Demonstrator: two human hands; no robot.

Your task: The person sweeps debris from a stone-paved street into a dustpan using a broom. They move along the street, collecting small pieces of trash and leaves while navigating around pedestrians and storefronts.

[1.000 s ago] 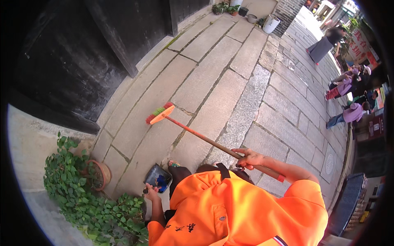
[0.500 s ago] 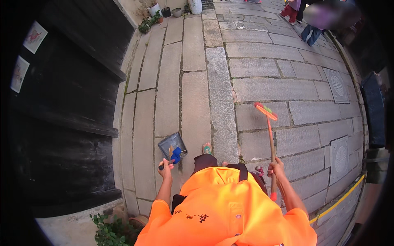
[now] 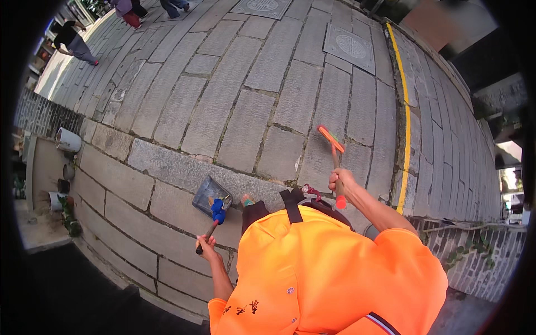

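Observation:
My left hand (image 3: 206, 247) is closed round the dark-tipped handle of a grey dustpan (image 3: 205, 192). Some bunched blue material (image 3: 218, 211) hangs by the handle, over the pan; I cannot tell what it is. The pan is beside my foot (image 3: 247, 200), which shows a green and pink shoe. With its fingers wrapped round the shaft, my right hand (image 3: 341, 180) grips a broom. The broom head (image 3: 330, 138), orange with some green, points away from me over the paving. The shaft's reddish end (image 3: 340, 202) sticks out behind that hand.
Long stone slabs (image 3: 240, 128) pave the lane. A yellow stripe (image 3: 407, 128) runs along the right, near a square drain cover (image 3: 349, 48). White pots (image 3: 68, 140) and plants line the wall at left. Several people, one in black (image 3: 70, 39), are at the far left.
The view and my body have turned to the right, so the paving, pots and people have swung leftward. Both hands keep hold of the dustpan and broom. The broom now looks more foreshortened.

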